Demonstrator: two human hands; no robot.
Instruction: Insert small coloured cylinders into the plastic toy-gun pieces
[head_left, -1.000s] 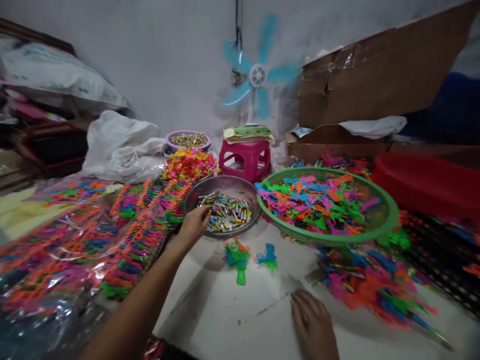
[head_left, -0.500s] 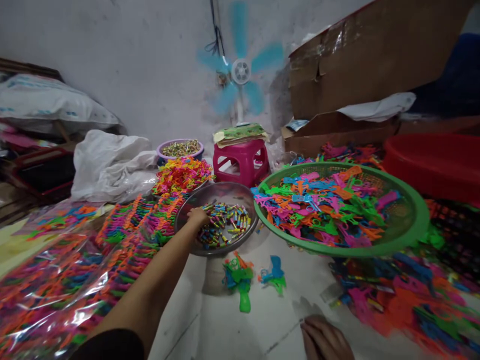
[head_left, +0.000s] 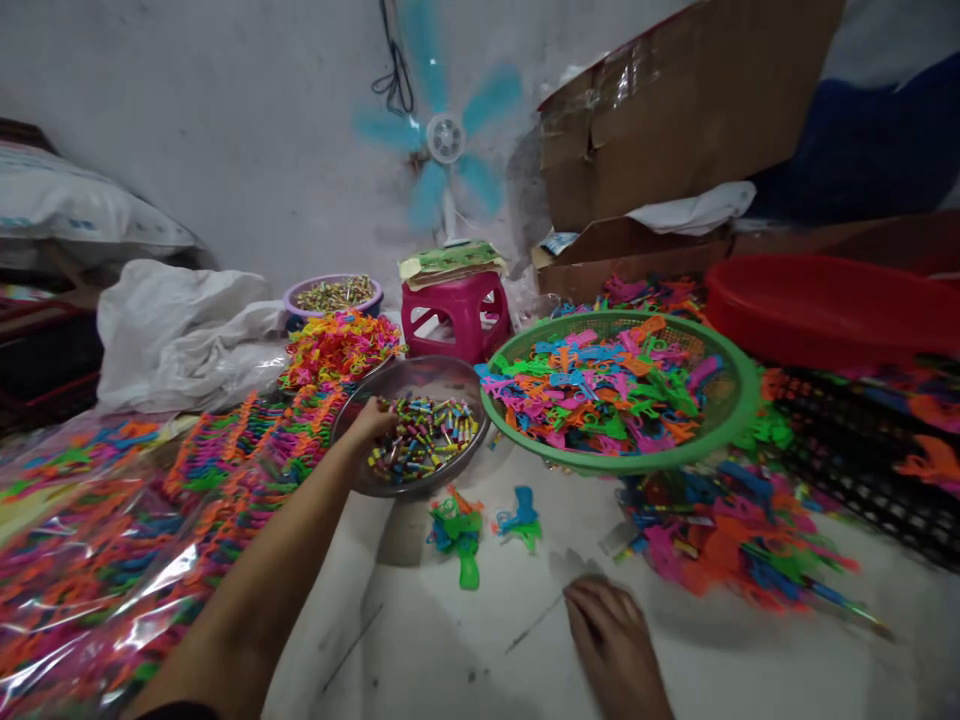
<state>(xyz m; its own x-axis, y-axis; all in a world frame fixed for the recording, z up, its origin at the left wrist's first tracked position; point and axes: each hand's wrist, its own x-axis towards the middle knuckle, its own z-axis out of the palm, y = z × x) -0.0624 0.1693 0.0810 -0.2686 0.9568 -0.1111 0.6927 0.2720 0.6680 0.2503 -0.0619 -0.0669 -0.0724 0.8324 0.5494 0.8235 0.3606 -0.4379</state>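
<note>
My left hand (head_left: 373, 422) reaches into a grey metal bowl (head_left: 351, 470) at its left side. Small multicoloured tube-like pieces (head_left: 431, 430) fill part of the bowl. The fingertips are small and blurred among them, so their grip does not show. Nearer to me, my right hand (head_left: 611, 630) rests low over the white tabletop, fingers curled and pressed together; whatever they may hold is hidden. In front of the bowl lie a cluster of green and orange plastic toy pistols (head_left: 459, 535) and a blue-and-green pair of toy pistols (head_left: 521, 518).
A green basket (head_left: 739, 415) heaped with toy pistols stands right, beside loose pistols (head_left: 720, 540) and a red tub (head_left: 825, 310). Plastic-wrapped rows of colourful pieces (head_left: 112, 590) cover the left. Behind are a pink stool (head_left: 454, 315), a running fan (head_left: 445, 138) and a cardboard box (head_left: 675, 110).
The camera view has turned to the right, shifting everything leftward. My left hand stays at the bowl, its fingers posed slightly differently. More of my right hand shows now, still over the tabletop.
</note>
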